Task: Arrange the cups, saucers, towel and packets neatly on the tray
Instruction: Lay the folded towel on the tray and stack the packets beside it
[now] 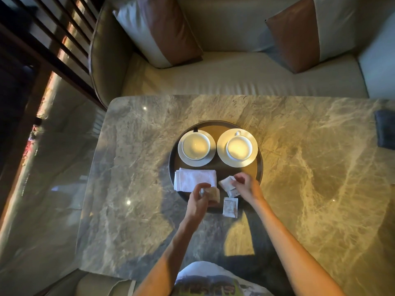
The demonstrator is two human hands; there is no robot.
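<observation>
A round dark tray [217, 127] sits on the marble table. At its back stand two white cups on white saucers, the left cup [196, 145] and the right cup [239, 148]. A folded white towel [193, 179] lies at the tray's front left. My left hand [201, 202] is shut on a brown packet [214, 195] near the tray's front rim. My right hand [246, 186] pinches white packets [227, 184] at the front right of the tray. Another white packet [230, 207] lies across the tray's front rim.
The marble table [310, 167] extends wide on both sides of the tray. A dark blue object [384, 132] lies at the table's right edge. A beige sofa [235, 77] with brown-and-white cushions stands behind the table. A wooden slatted screen [53, 39] is at the left.
</observation>
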